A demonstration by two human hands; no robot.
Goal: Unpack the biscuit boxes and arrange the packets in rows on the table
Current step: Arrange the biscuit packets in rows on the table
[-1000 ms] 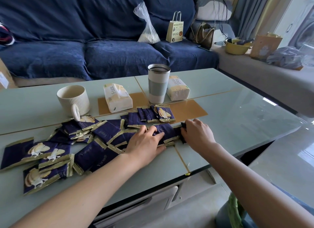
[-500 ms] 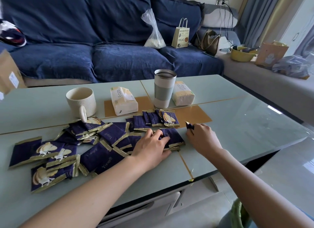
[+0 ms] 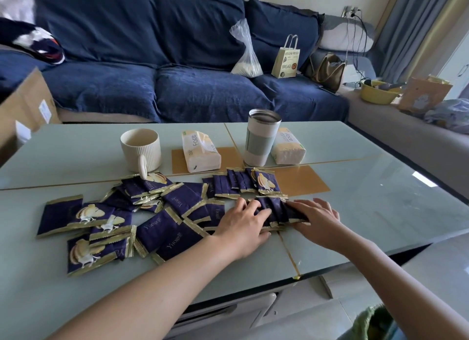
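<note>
The left hand lies flat with its fingers straight, pressing the near row of dark purple foil biscuit packets with gold crimped edges from nine o'clock. The right hand meets the same row from three o'clock, fingers extended and relaxed, pushing rather than gripping. A second overlapped row sits just beyond at twelve o'clock, beside the pale insulated tumbler. Loose packets sprawl toward nine o'clock across the pale green glass table, near the ribbed cream mug. The packets look light, thin and slick, likely to slide on glass and hold brittle biscuits. They are best pinched by the crimped ends or nudged flat.
</note>
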